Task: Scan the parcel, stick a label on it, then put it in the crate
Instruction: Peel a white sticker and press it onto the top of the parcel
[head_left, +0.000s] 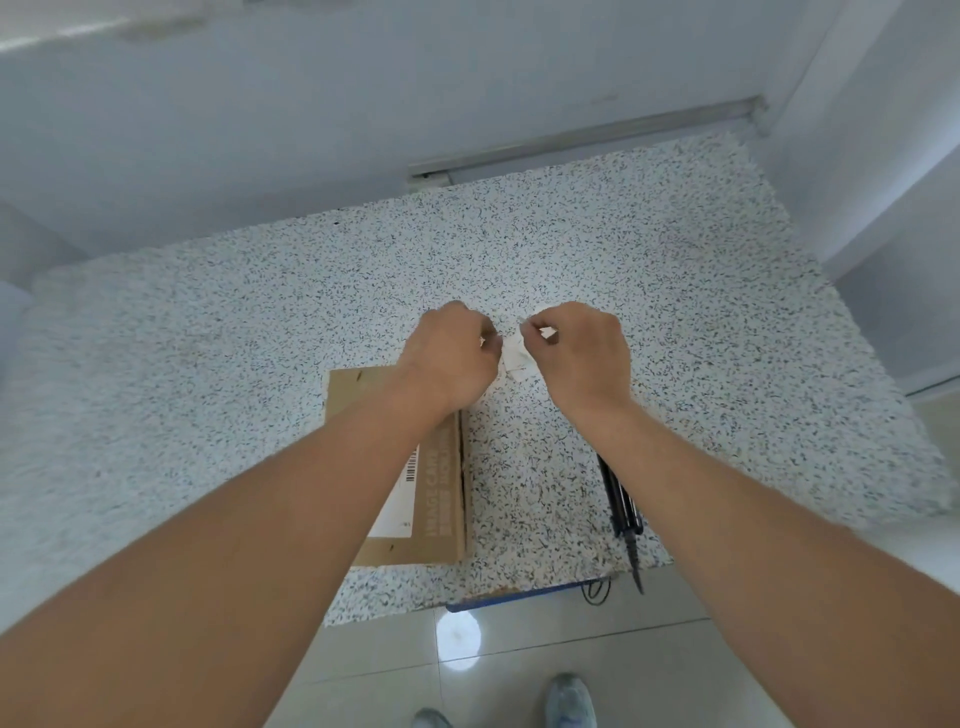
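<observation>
A flat brown cardboard parcel (441, 499) lies on the speckled counter (208, 364), partly hidden under my left forearm; a white barcode sticker shows on its top. Above the counter, just beyond the parcel's far right corner, my left hand (449, 358) and my right hand (587, 353) pinch a small white label (514, 356) between their fingertips. Both hands are closed around its edges. A black handheld scanner (621, 504) lies on the counter to the right of the parcel, under my right forearm. No crate is in view.
The scanner's cable (597, 590) hangs over the counter's front edge. A blue edge (498, 597) pokes out beneath the counter front. White walls and a metal rail (571, 137) close off the far side. Tiled floor and my shoes (569, 699) lie below.
</observation>
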